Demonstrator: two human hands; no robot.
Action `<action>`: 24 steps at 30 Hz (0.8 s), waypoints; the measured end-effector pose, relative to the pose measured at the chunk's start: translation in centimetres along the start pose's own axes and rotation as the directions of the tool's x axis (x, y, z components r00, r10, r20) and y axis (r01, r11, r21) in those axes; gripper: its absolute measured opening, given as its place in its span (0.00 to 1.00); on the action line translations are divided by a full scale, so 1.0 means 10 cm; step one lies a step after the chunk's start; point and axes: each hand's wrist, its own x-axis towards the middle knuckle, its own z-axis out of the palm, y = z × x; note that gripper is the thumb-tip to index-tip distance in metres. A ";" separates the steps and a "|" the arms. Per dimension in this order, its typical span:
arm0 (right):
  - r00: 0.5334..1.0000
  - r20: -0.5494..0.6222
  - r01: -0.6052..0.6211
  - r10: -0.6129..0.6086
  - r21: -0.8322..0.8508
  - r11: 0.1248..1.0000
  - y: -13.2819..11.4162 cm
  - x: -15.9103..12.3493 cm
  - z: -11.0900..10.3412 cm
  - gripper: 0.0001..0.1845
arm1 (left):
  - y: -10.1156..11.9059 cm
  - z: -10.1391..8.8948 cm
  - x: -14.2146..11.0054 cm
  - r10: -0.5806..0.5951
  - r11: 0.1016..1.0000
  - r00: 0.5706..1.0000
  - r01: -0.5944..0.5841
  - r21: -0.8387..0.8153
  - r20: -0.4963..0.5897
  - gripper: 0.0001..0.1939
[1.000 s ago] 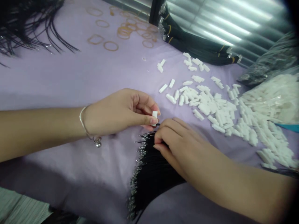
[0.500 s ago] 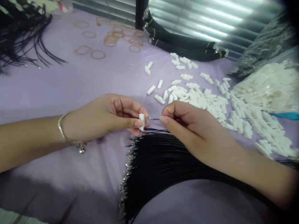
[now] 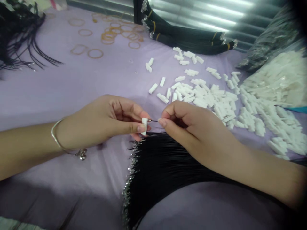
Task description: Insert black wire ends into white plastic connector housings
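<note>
A small white plastic connector housing [image 3: 144, 125] stands upright between the thumb and fingers of my left hand [image 3: 120, 118]. My right hand [image 3: 189, 126] pinches a thin black wire [image 3: 154, 121] close to its end. The wire's metal terminal touches the upper part of the housing; whether it has gone inside I cannot tell. Below both hands lies a broad bundle of black wires [image 3: 163, 166], its metal-tipped ends fanned out at the left.
Loose white housings [image 3: 211, 99] are heaped behind my right hand, beside a clear bag [image 3: 275, 80] of more. Rubber bands [image 3: 109, 36] lie at the back. Tied black wire bundles [image 3: 187, 40] rest by the window, and other black wires [image 3: 21, 38] spread at far left.
My right hand has moved slightly left with the wire. The terminal, apart from the housing's face before, now meets it. The view has shifted a little.
</note>
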 end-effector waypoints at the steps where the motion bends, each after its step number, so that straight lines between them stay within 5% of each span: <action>1: 1.000 -0.006 0.003 -0.003 0.002 1.000 0.00 0.00 0.01 0.09 | 0.00 0.00 0.00 -0.001 1.000 1.000 0.001 0.003 0.005 0.05; 7: 0.999 0.000 0.054 -0.054 -0.060 0.997 0.00 0.00 0.04 0.08 | -0.02 0.01 0.01 0.022 0.999 1.000 -0.023 0.029 0.021 0.04; 11: 0.948 -0.141 0.221 -0.287 -0.361 0.906 -0.04 -0.08 0.01 0.08 | -0.05 0.00 0.03 0.073 0.997 0.997 -0.073 -0.014 -0.006 0.04; 16: 0.868 0.253 0.474 -0.427 -0.167 0.865 -0.07 -0.16 0.07 0.06 | -0.08 -0.01 0.03 0.085 0.995 0.996 -0.086 -0.052 -0.024 0.04; 19: 0.858 0.326 0.427 -0.397 -0.024 0.904 -0.06 -0.14 0.10 0.09 | -0.07 -0.02 0.03 0.080 0.996 0.997 -0.079 -0.047 0.014 0.05; 24: 0.945 0.250 0.171 -0.213 0.180 0.969 -0.08 -0.11 -0.01 0.07 | -0.06 -0.05 0.02 0.056 0.998 0.997 -0.057 0.014 0.059 0.04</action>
